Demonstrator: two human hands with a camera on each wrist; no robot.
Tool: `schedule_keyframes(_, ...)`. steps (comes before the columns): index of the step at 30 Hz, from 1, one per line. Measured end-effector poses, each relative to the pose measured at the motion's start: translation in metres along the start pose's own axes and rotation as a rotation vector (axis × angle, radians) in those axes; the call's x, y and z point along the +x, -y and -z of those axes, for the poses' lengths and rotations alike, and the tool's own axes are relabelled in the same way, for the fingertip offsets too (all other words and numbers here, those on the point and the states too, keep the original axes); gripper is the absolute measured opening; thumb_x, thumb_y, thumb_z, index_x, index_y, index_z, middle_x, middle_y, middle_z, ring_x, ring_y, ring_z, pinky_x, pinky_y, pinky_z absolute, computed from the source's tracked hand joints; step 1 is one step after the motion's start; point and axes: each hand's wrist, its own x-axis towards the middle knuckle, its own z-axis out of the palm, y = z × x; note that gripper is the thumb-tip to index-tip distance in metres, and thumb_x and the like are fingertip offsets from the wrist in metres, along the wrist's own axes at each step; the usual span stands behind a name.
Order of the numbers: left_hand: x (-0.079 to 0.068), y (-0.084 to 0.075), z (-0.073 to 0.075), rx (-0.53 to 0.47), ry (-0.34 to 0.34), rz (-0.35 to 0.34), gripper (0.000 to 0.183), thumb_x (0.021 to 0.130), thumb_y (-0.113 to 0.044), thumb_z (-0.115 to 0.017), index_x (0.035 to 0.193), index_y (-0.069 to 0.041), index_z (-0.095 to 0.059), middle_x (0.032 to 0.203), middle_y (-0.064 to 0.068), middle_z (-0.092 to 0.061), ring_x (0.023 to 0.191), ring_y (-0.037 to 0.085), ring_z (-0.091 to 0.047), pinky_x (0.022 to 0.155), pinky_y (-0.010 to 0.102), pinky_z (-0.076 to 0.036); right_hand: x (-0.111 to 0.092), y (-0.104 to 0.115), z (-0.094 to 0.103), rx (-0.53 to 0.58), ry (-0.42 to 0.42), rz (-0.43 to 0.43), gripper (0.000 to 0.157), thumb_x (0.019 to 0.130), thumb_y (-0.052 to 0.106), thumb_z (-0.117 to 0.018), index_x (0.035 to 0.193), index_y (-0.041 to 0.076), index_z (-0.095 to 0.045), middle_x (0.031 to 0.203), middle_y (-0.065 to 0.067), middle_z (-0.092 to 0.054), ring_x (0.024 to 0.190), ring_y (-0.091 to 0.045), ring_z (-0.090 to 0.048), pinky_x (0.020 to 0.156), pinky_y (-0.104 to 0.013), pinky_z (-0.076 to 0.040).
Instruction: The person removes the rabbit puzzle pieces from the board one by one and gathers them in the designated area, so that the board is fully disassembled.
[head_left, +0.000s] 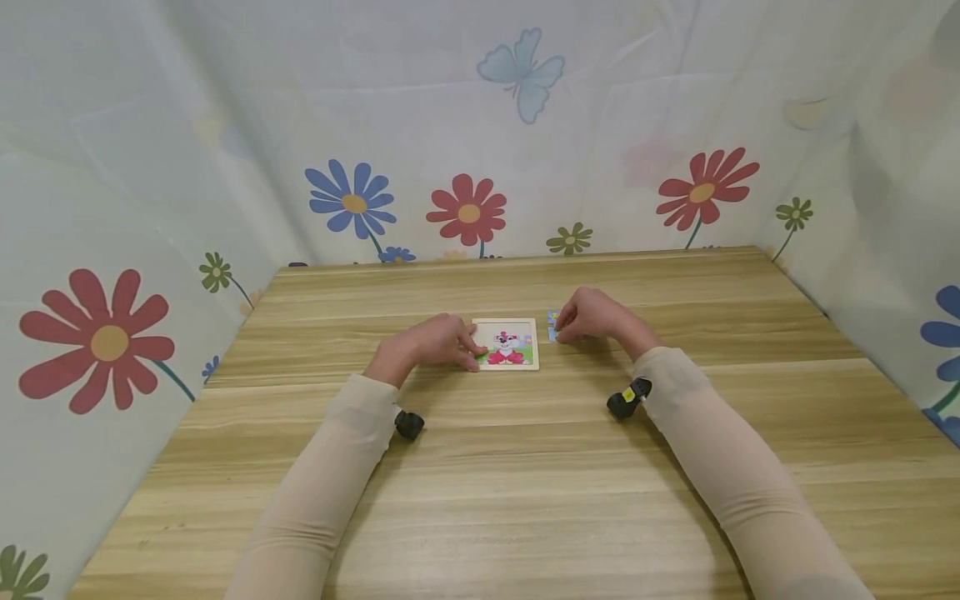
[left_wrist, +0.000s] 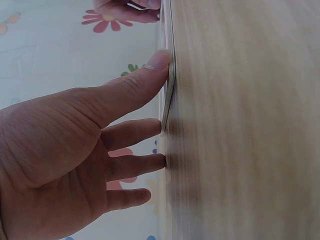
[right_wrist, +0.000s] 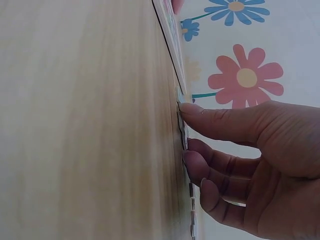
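Observation:
A small jigsaw puzzle in a pale wooden frame (head_left: 506,321) lies flat on the table, with a white animal in red pictured in its lower part. My left hand (head_left: 442,340) holds the frame at its left side, the thumb on its surface and the forefinger at its edge. The other fingers of the left hand (left_wrist: 65,150) stretch out by the tabletop. Right of the frame, my right hand (head_left: 596,315) pinches a blue puzzle piece (head_left: 552,335) between thumb and curled fingers, low at the tabletop. The thumb of the right hand (right_wrist: 280,150) touches the piece's edge.
Another blue piece (head_left: 552,317) lies just behind, partly covered by the right hand. In the right wrist view, several thin pieces (right_wrist: 193,220) line the tabletop past the fingers. A flower-printed cloth (head_left: 600,167) hangs around the wood-grain table (head_left: 480,500).

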Motion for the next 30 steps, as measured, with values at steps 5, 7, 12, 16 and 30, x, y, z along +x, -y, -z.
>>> schedule_keyframes(5,0.000,0.001,0.001,0.010,0.000,-0.007,0.040,0.085,-0.025,-0.081,0.123,-0.015,-0.071,0.148,0.016,-0.049,0.141,0.028,-0.041,0.112,0.038,-0.037,0.000,0.004,0.002,0.006,-0.061,0.021,0.017,0.090,0.010,-0.074,0.102,-0.001,-0.077,0.089,-0.009,-0.074,0.077,-0.020,-0.064,0.071,-0.032,-0.051)
schedule_keyframes(7,0.001,0.002,0.001,0.014,-0.001,-0.015,0.040,0.085,-0.025,-0.081,0.123,-0.015,-0.071,0.148,0.016,-0.049,0.141,0.028,-0.041,0.112,0.039,-0.037,0.001,0.006,0.003,0.022,-0.076,0.030,0.017,0.091,0.009,-0.072,0.104,-0.003,-0.076,0.093,-0.012,-0.075,0.080,-0.022,-0.067,0.076,-0.033,-0.052)
schedule_keyframes(12,0.001,0.003,0.000,0.018,0.000,-0.022,0.040,0.086,-0.026,-0.080,0.123,-0.016,-0.071,0.147,0.016,-0.050,0.141,0.028,-0.041,0.112,0.039,-0.037,0.009,0.016,0.000,0.054,-0.043,0.035,0.019,0.093,0.006,-0.069,0.108,-0.004,-0.075,0.095,-0.013,-0.074,0.076,-0.026,-0.070,0.070,-0.030,-0.054)
schedule_keyframes(16,0.001,0.002,0.000,0.009,0.006,-0.008,0.040,0.086,-0.026,-0.080,0.123,-0.016,-0.071,0.147,0.015,-0.051,0.140,0.027,-0.042,0.112,0.038,-0.037,0.018,0.031,-0.007,0.022,-0.019,0.043,0.020,0.093,0.011,-0.072,0.108,-0.001,-0.075,0.096,-0.010,-0.074,0.078,-0.020,-0.064,0.072,-0.031,-0.053)
schedule_keyframes(30,0.003,0.005,0.000,0.116,-0.038,-0.066,0.052,0.083,-0.032,-0.083,0.130,-0.016,-0.069,0.113,0.007,-0.068,0.099,0.023,-0.059,0.089,0.036,-0.049,0.047,0.068,-0.038,-0.085,0.087,0.068,0.027,0.084,0.009,-0.080,0.108,-0.002,-0.074,0.096,-0.011,-0.071,0.085,-0.020,-0.062,0.078,-0.031,-0.052)
